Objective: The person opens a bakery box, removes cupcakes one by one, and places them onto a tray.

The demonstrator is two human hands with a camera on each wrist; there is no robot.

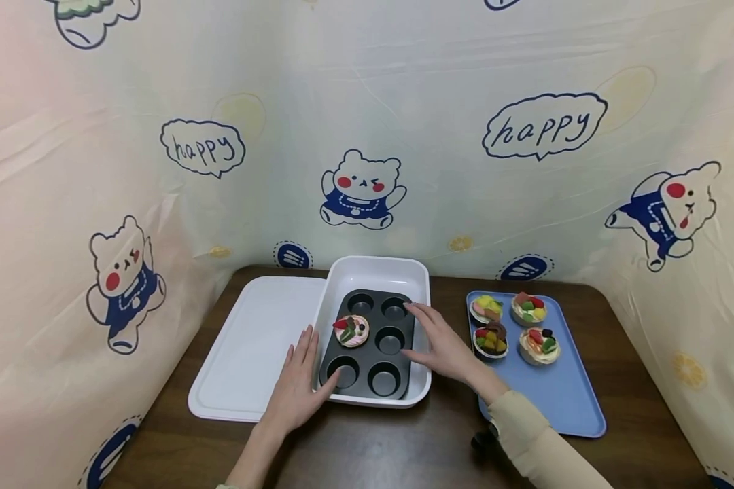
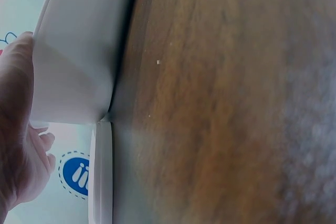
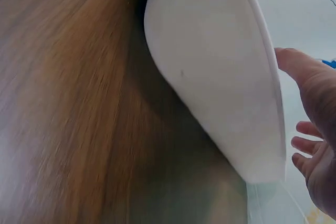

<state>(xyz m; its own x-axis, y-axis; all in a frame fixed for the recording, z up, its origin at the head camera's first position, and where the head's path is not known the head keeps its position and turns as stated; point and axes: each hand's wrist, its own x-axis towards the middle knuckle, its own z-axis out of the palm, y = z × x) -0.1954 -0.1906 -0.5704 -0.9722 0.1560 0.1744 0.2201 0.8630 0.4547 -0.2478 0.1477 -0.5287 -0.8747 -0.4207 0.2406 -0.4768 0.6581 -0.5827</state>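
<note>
A dark muffin pan lies inside a white rectangular tub. One small tart with a strawberry-like topping sits in the pan's middle left cup; the other cups hold nothing. At the tub's left edge is my left hand, fingers extended, thumb reaching over the near left corner. My right hand reaches over the tub's right rim with fingers spread above the pan's right side. Neither hand holds anything. In the wrist views, the tub's outer wall stands beside each thumb; whether they touch it is unclear.
To the right, a blue tray carries several similar tarts. A flat white lid-like board lies left of the tub. A small black object is by my right sleeve. A printed curtain encloses the wooden table.
</note>
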